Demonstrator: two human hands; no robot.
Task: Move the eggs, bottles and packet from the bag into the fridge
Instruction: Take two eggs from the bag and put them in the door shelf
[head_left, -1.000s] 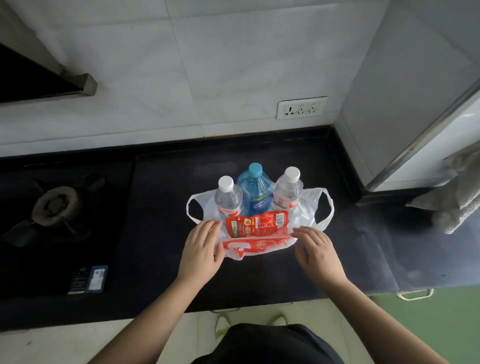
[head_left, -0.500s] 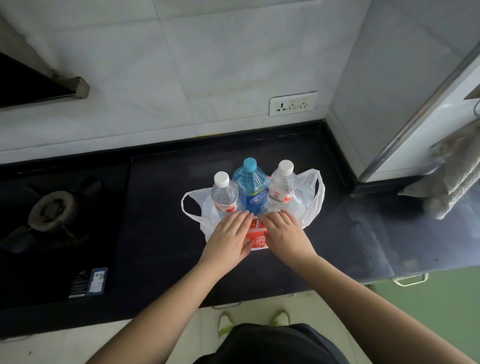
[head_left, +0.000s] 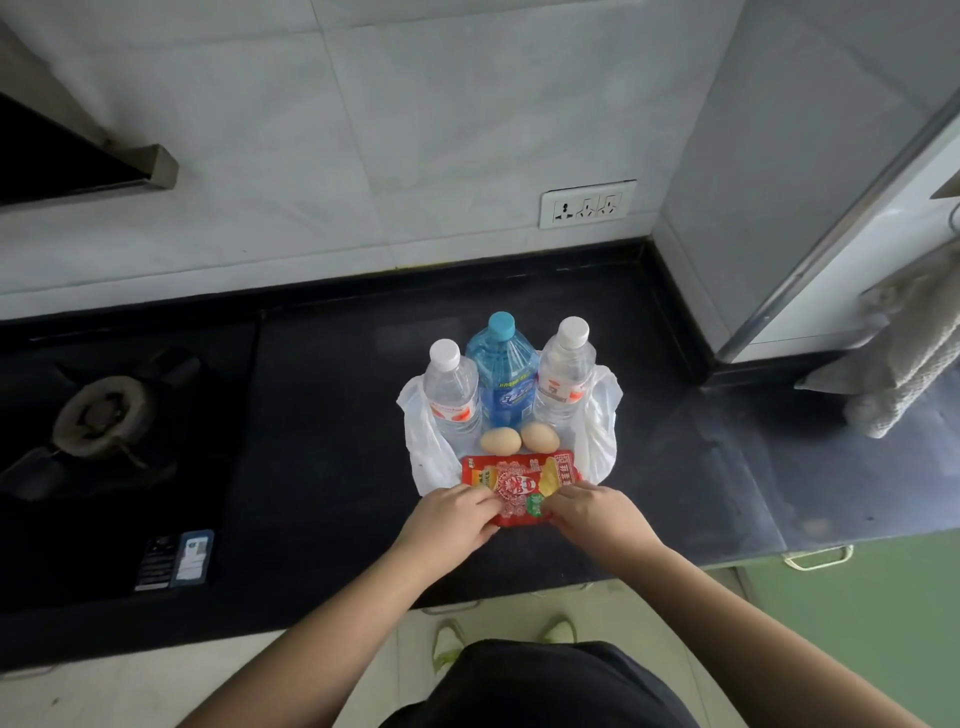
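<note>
A white plastic bag (head_left: 602, 415) lies spread open on the black counter (head_left: 322, 415). In it stand two clear bottles with white caps (head_left: 451, 395) (head_left: 565, 374) and a blue bottle (head_left: 503, 379) between them. Two brown eggs (head_left: 500, 441) (head_left: 540, 435) rest in front of the bottles. A red packet (head_left: 519, 480) lies flat at the bag's near edge. My left hand (head_left: 449, 522) pinches the packet's near left side, and my right hand (head_left: 597, 512) pinches its near right side.
A gas burner (head_left: 101, 410) is set into the counter at left, with a small dark device (head_left: 176, 558) near the front edge. The fridge (head_left: 831, 182) stands at right, and a cloth (head_left: 914, 358) hangs beside it. A wall socket (head_left: 587, 203) sits behind.
Both hands came together over the packet, then drew it toward me and laid it flat. The bag's sides have dropped, and the two eggs now show.
</note>
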